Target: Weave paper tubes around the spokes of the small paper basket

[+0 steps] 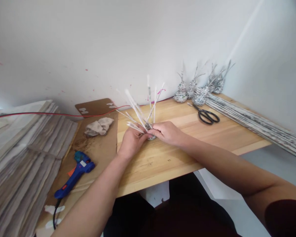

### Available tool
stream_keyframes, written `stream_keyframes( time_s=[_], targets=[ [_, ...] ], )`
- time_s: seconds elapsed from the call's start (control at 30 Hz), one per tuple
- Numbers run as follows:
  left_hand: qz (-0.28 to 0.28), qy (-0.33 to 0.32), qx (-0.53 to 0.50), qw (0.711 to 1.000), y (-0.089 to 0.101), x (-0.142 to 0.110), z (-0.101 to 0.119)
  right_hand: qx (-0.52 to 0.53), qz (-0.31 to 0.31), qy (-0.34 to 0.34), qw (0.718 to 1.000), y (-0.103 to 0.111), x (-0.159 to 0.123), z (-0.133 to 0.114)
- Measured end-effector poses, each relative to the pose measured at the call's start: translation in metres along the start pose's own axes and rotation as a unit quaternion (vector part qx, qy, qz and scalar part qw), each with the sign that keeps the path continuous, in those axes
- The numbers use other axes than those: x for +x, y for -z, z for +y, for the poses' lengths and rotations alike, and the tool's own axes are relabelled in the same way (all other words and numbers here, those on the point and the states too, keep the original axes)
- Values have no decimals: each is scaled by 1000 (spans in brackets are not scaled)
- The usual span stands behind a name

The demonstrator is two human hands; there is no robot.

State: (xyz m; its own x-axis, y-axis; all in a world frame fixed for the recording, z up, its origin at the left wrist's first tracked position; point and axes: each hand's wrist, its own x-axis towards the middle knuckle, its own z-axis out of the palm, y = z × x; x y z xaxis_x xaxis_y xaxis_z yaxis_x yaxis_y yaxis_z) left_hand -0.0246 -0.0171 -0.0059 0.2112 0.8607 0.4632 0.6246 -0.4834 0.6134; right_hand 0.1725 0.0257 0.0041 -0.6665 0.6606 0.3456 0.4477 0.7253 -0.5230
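Observation:
A small woven piece of rolled paper strips (152,137) sits low over the wooden board, mostly covered by my fingers. Long white paper strips (135,107) fan upward and to the left from it, some blurred. My left hand (133,140) grips the piece from the left, thumb pressed toward its front. From the right, my right hand (166,132) pinches the same piece, its thumb meeting the left one near the base. How the strips cross under the fingers is hidden.
Black-handled scissors (208,116) lie on the wooden board (187,118). Behind them stand several woven gourd-like shapes (181,92), beside a bundle of paper rods (251,121). To the left are a blue glue gun (75,174), a crumpled cloth (99,126) and stacked paper (32,164).

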Motion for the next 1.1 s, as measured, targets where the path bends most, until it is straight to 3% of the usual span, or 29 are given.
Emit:
stream_keyframes(
  time_s=[0.13, 0.4, 0.57, 0.8, 1.0, 1.1],
  targets=[
    [9, -8, 46, 999, 1, -1, -4, 55, -25, 29, 998, 1, 2, 4],
    [-13, 10, 18, 1000, 0, -1, 4, 25, -27, 77, 996, -1, 5, 11],
    [-20, 11, 40, 999, -2, -3, 3, 60, -8, 17, 998, 3, 2, 8],
    [-8, 5, 50, 999, -9, -3, 8, 6, 24, 8, 1000, -5, 3, 10],
    [-23, -12, 79, 997, -4, -1, 10, 118, 33, -65, 990, -5, 2, 10],
    [-27, -18, 95, 995, -5, -2, 10, 81, 29, -64, 994, -6, 4, 8]
  ],
)
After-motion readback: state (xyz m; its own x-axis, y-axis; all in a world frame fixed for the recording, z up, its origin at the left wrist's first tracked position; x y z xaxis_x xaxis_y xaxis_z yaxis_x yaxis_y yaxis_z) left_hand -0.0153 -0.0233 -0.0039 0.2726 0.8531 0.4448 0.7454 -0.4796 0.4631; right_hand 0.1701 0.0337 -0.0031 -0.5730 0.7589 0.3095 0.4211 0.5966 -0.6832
